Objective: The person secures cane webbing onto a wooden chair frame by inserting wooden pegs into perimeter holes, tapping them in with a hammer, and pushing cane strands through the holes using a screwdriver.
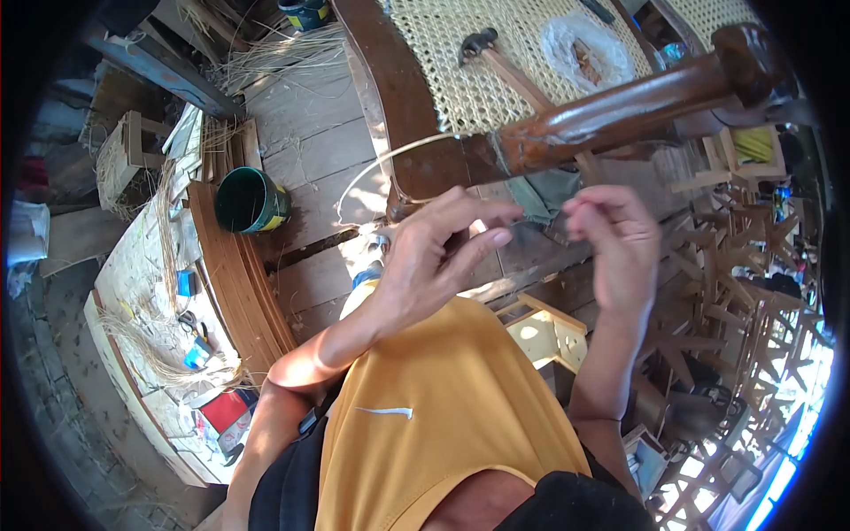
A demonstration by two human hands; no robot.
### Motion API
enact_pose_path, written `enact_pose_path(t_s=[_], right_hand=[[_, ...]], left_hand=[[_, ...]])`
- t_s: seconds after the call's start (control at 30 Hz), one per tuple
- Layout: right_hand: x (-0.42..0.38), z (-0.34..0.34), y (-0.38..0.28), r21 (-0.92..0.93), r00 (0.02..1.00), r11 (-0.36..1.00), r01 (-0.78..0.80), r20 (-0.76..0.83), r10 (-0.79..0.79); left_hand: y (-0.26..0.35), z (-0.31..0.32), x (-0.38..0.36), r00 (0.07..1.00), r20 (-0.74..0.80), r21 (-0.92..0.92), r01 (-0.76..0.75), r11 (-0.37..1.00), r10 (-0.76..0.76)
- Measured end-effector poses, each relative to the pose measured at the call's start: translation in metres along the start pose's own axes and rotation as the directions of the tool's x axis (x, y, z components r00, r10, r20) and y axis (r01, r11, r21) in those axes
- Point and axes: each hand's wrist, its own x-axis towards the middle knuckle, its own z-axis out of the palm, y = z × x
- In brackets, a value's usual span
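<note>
My left hand (440,250) is in front of the dark wooden frame (611,111) of a piece of cane furniture. Its thumb and index finger point right with a gap between them, and nothing shows there. To its right, my right hand (617,237) is raised with fingers curled and tips pressed together; whatever they hold, if anything, is too small to make out. Beyond the hands lies woven cane mesh (443,53). A hammer (505,71) and a clear plastic bag (586,55) with small brown bits rest on it. One loose cane strand (376,164) curves out from the frame's corner.
A dark green bucket (252,200) stands on the plank floor at left, near stacked brown boards (239,265). A pale bench (155,301) carries cane strands and scissors (190,325). Wooden chair frames (717,292) crowd the right side. Another bucket (305,13) is at the top.
</note>
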Motion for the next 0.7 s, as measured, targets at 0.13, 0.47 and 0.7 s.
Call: enact_pose_path(t_s=[0.13,0.47,0.7], right_hand=[[-0.020,0.019,0.034,0.238,0.990,0.962,-0.134,0.081,0.118],[-0.039,0.025,0.042,0.215,0.994,0.972,-0.099,-0.022,0.106],[-0.041,0.029,0.038,0.333,0.977,0.923,-0.194,-0.016,0.211]], left_hand=[[-0.004,0.011,0.005,0.991,0.080,-0.140,0.114,0.984,-0.104],[-0.016,0.023,0.000,0.992,0.028,0.025,-0.122,0.992,0.121],[-0.015,0.014,-0.002,0.989,-0.007,0.108,-0.149,0.983,0.151]])
